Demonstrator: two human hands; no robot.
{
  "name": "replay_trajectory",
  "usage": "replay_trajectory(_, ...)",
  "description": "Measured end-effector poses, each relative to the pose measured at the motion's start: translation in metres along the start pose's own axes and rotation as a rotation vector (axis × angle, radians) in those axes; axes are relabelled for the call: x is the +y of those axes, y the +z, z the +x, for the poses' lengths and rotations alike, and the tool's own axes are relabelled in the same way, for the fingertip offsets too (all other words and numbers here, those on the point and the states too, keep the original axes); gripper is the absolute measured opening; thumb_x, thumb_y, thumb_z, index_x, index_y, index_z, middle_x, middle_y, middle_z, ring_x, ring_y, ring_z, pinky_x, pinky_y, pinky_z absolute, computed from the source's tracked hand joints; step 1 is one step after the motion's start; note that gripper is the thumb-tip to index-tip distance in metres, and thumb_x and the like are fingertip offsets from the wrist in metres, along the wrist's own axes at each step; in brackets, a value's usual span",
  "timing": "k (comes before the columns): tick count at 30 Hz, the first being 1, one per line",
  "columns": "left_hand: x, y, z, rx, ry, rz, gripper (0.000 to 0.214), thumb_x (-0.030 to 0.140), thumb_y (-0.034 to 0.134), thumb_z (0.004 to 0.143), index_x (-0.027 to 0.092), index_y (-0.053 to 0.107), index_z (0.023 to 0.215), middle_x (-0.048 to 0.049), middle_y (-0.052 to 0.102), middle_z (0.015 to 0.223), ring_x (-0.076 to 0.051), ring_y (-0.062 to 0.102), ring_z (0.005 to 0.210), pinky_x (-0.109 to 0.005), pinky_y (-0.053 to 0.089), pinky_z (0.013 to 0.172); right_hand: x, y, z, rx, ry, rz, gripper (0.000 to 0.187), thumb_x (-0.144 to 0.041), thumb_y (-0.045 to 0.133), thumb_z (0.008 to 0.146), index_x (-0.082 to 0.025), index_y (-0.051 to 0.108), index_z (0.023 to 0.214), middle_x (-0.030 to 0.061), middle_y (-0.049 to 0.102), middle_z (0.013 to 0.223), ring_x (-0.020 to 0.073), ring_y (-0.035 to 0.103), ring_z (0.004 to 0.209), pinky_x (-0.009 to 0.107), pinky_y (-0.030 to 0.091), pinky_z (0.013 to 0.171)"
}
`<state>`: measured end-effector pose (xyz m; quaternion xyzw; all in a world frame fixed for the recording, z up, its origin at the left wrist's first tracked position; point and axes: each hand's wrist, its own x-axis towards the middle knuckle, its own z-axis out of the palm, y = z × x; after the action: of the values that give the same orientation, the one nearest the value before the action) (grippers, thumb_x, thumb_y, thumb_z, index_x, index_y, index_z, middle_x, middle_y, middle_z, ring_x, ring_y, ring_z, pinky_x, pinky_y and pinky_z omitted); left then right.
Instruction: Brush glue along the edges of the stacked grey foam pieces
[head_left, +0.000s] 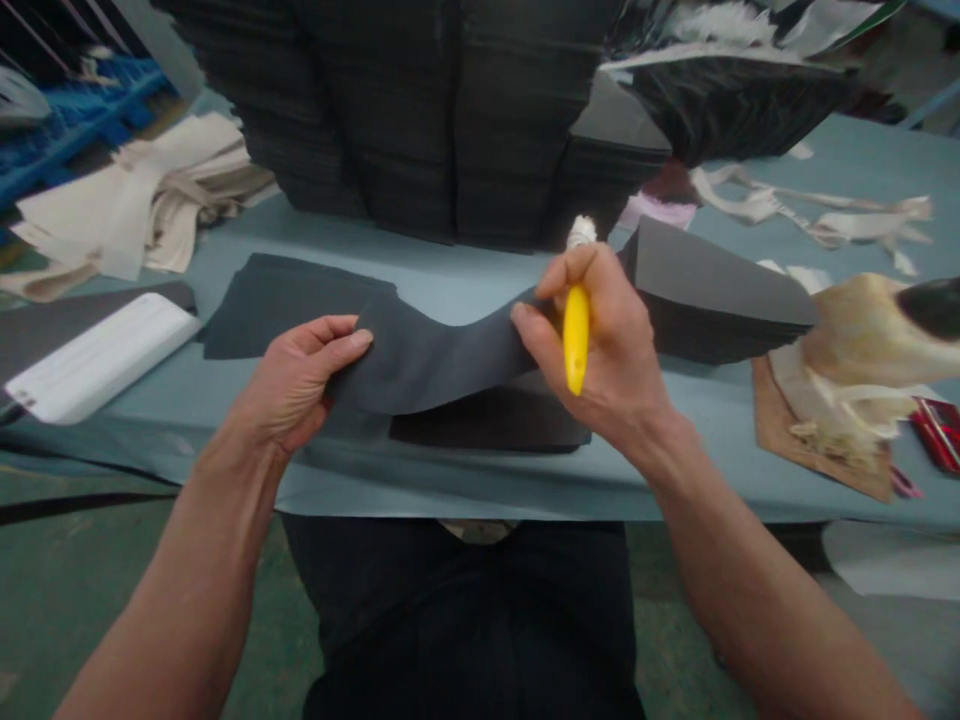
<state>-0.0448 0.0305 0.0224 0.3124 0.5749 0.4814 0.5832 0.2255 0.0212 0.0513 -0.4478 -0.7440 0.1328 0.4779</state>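
Note:
A dark grey sheet (442,360) sags between my two hands, held above the table. My left hand (300,375) pinches its left end between thumb and fingers. At the right end, my right hand (600,330) pinches the sheet and also holds a yellow-handled brush (576,335), whose white wrapped tip points away from me. Under the held sheet lies a low stack of dark sheets (495,425). More flat dark pieces (292,300) lie just left of it. Close to my right hand stands a thick grey stack (720,290).
Tall stacks of dark sheets (450,120) wall off the table's far side. Cream fabric strips (157,190) and a white bar-shaped object (101,355) lie at left. A yellowish container (862,325), a brown board (787,440) and a red item (941,435) are at right.

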Motion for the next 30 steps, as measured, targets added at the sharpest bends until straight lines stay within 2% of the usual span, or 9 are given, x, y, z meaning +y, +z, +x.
replay_trajectory(2, 0.001, 0.004, -0.004, -0.025, 0.018, 0.038, 0.061, 0.035, 0.109, 0.038, 0.018, 0.073, 0.083, 0.0029, 0.074, 0.075, -0.010, 0.063, 0.066, -0.020, 0.054, 0.061, 0.004, -0.011, -0.014, 0.014, 0.021, -0.057, 0.017, -0.022, 0.068, 0.092, -0.026, 0.053, 0.098, -0.0071, 0.047, 0.074, 0.0103, 0.037, 0.056, 0.027, 0.038, 0.055)
replay_trajectory(4, 0.000, 0.007, -0.006, -0.052, 0.036, 0.082, 0.053, 0.035, 0.107, 0.041, 0.018, 0.072, 0.077, 0.0026, 0.072, 0.073, -0.009, 0.061, 0.066, -0.018, 0.050, 0.060, 0.008, -0.020, -0.030, 0.048, 0.051, -0.125, 0.018, -0.024, 0.071, 0.091, -0.027, 0.054, 0.098, -0.0062, 0.048, 0.074, 0.0122, 0.039, 0.057, 0.029, 0.037, 0.053)
replay_trajectory(8, -0.004, 0.009, -0.005, -0.151, 0.143, 0.309, 0.043, 0.044, 0.099, 0.056, 0.019, 0.067, 0.068, 0.0030, 0.062, 0.064, -0.008, 0.048, 0.056, -0.019, 0.033, 0.048, 0.015, -0.036, -0.058, 0.113, 0.124, -0.265, 0.021, -0.031, 0.076, 0.089, -0.028, 0.056, 0.095, -0.0039, 0.048, 0.075, 0.0157, 0.044, 0.060, 0.032, 0.038, 0.054)
replay_trajectory(11, -0.005, 0.009, -0.006, -0.223, 0.178, 0.465, 0.045, 0.053, 0.093, 0.063, 0.021, 0.062, 0.065, 0.0030, 0.055, 0.060, -0.009, 0.041, 0.051, -0.022, 0.028, 0.046, 0.017, -0.043, -0.073, 0.128, 0.167, -0.340, 0.023, -0.036, 0.077, 0.089, -0.027, 0.056, 0.093, -0.0039, 0.049, 0.075, 0.0154, 0.045, 0.061, 0.032, 0.038, 0.054)
replay_trajectory(15, -0.008, 0.010, -0.006, -0.265, 0.143, 0.555, 0.044, 0.054, 0.088, 0.068, 0.021, 0.060, 0.062, 0.0032, 0.048, 0.055, -0.009, 0.037, 0.050, -0.024, 0.023, 0.047, 0.022, -0.042, -0.087, 0.121, 0.210, -0.354, 0.024, -0.037, 0.077, 0.089, -0.026, 0.056, 0.092, -0.0045, 0.051, 0.074, 0.0137, 0.047, 0.058, 0.030, 0.041, 0.053)
replay_trajectory(18, -0.014, 0.011, -0.004, -0.253, 0.126, 0.576, 0.044, 0.054, 0.086, 0.070, 0.021, 0.060, 0.059, 0.0032, 0.044, 0.052, -0.009, 0.035, 0.050, -0.025, 0.023, 0.049, 0.026, -0.039, -0.096, 0.105, 0.239, -0.370, 0.025, -0.040, 0.077, 0.090, -0.027, 0.056, 0.093, -0.0036, 0.054, 0.075, 0.0145, 0.051, 0.057, 0.030, 0.043, 0.053)
replay_trajectory(23, -0.020, 0.012, -0.001, -0.246, 0.135, 0.600, 0.044, 0.054, 0.087, 0.069, 0.020, 0.062, 0.057, 0.0021, 0.047, 0.054, -0.010, 0.035, 0.052, -0.025, 0.022, 0.050, 0.029, -0.038, -0.104, 0.132, 0.253, -0.425, 0.028, -0.046, 0.078, 0.090, -0.028, 0.056, 0.093, -0.0034, 0.056, 0.072, 0.0158, 0.051, 0.055, 0.031, 0.044, 0.052)
replay_trajectory(30, -0.020, 0.014, -0.003, -0.237, 0.179, 0.680, 0.042, 0.050, 0.085, 0.072, 0.020, 0.060, 0.057, 0.0018, 0.049, 0.055, -0.010, 0.038, 0.054, -0.025, 0.022, 0.050, 0.031, -0.037, -0.109, 0.118, 0.293, -0.437, 0.028, -0.045, 0.077, 0.090, -0.028, 0.055, 0.090, -0.0041, 0.054, 0.073, 0.0142, 0.050, 0.057, 0.031, 0.043, 0.056)
